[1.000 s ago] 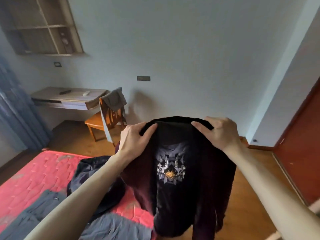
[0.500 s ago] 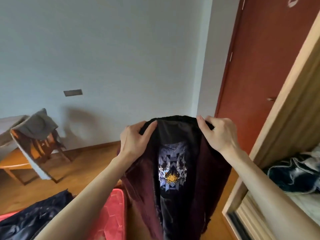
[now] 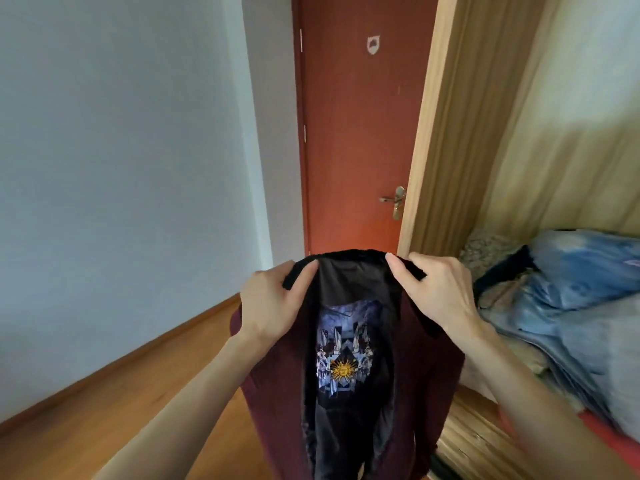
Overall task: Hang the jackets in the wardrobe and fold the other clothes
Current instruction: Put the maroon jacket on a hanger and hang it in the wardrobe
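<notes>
Presently, the left hand [image 3: 273, 303] and right hand [image 3: 438, 292] each pinch the black collar of a dark maroon jacket with a printed black lining [image 3: 349, 358], held up in mid-air, hanging open before the red door [image 3: 356, 133]. Just right stands the open light-wood wardrobe [image 3: 460, 133], crumpled blue bedding [image 3: 581, 271] piled inside.

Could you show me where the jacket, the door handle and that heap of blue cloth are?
jacket [image 3: 426, 372]: head view, on its maroon right front panel.
door handle [image 3: 393, 199]: head view, on the brass lever.
blue cloth [image 3: 581, 271]: head view, on the top of the heap.
</notes>
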Demonstrator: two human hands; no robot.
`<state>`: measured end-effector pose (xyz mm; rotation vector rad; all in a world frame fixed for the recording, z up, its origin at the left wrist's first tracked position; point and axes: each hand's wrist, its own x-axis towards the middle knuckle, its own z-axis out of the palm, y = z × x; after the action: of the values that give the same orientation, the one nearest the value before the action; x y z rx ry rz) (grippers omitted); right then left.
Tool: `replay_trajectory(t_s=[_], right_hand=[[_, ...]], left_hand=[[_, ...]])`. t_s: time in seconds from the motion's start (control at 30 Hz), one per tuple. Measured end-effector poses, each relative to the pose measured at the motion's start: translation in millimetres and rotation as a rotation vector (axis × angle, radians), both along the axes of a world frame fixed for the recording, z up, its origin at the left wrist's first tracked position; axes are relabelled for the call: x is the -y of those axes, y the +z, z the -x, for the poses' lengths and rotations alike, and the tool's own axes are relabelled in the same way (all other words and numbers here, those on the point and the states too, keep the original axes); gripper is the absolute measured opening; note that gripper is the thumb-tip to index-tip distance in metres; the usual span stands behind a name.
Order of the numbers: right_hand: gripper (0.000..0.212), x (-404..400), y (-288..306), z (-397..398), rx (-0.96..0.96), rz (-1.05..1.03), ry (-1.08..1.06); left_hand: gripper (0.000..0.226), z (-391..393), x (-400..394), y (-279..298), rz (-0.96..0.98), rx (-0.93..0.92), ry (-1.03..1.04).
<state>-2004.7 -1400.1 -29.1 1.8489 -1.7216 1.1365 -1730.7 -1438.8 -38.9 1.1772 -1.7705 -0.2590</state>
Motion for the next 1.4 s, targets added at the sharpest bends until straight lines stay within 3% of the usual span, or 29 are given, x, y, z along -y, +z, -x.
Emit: replay_trajectory(t_s=[0.37, 0.63, 0.77, 0.87, 1.4], right_hand=[[0.07, -11, 37, 61, 0.125, 0.019, -0.321], [0.071, -21, 68, 128, 0.194, 0.047, -0.47], [0.076, -17, 81, 164, 0.198, 0.037, -0.518], [0.077, -8, 98, 192, 0.212, 0.05, -0.529], [0.067, 72, 170, 311, 0.157, 0.046, -0.438]], left_hand=[[0.069, 87, 72, 37, 0.153, 0.067, -0.199], [0.06, 182, 99, 79, 0.257, 0.006, -0.314], [0.075, 225, 114, 94, 0.248, -0.049, -0.352], [0.081, 257, 127, 113, 0.24, -0.061, -0.385], [0.065, 372, 194, 187, 0.246, -0.112, -0.459]])
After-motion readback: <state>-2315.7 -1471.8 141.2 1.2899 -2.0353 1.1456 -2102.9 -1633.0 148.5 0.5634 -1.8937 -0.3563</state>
